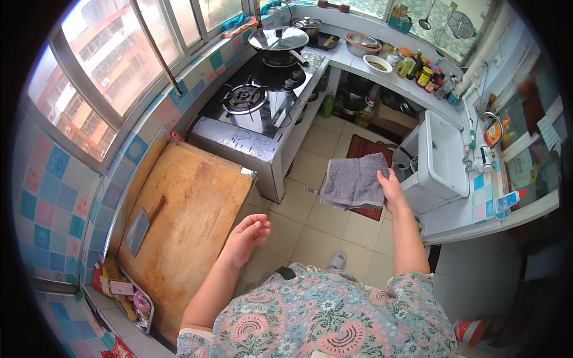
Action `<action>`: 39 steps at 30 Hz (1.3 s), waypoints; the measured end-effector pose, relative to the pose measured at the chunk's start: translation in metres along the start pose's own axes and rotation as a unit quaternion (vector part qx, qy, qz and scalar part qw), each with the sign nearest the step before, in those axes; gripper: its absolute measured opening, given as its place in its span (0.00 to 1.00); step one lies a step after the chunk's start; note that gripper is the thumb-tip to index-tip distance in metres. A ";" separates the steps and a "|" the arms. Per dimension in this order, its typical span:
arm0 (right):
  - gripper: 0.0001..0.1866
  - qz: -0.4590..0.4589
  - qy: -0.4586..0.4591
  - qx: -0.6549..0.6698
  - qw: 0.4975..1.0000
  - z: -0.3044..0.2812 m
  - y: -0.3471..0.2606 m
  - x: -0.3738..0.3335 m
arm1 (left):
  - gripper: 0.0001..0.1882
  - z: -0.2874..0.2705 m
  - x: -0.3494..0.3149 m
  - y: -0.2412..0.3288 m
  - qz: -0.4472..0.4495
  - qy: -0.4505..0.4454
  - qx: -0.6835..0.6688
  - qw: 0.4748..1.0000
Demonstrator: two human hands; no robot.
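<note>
A grey terry cloth (356, 181) hangs spread out in front of me, folded and lighter along its hem. My right hand (391, 188) grips it by its right edge, with the arm stretched forward over the floor. My left hand (246, 237) is in the air just right of the large wooden cutting board (197, 206). Its fingers are curled in, and I see nothing in them. On the board lies a cleaver (143, 227) with a wooden handle, apart from both hands.
Ahead left stands a gas stove (246, 101) with a lidded wok (279, 45). A white sink (444, 155) is at the right. Bottles and bowls line the back counter (340, 56). A dark red mat (365, 152) lies on the tiled floor, partly behind the cloth.
</note>
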State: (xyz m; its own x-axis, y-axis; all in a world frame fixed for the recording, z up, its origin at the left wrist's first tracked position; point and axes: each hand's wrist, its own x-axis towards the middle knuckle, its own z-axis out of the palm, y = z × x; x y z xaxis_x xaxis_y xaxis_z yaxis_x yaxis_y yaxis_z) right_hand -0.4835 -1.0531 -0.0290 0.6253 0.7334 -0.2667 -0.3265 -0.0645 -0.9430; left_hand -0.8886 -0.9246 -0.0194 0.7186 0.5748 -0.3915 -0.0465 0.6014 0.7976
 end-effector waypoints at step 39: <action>0.13 -0.149 0.261 -0.158 0.941 -0.226 -0.161 0.057 | 0.10 0.377 0.383 0.114 0.306 -0.158 0.392 0.853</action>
State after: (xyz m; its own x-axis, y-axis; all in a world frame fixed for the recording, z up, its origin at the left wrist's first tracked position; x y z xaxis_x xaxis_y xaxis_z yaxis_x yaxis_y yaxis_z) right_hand -0.2347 -1.1535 0.0628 0.9452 0.3247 0.0349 0.0937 -0.1671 -0.9815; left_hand -0.3568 -0.8452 0.0947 0.8830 0.3954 0.2528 -0.0912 -0.3839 0.9189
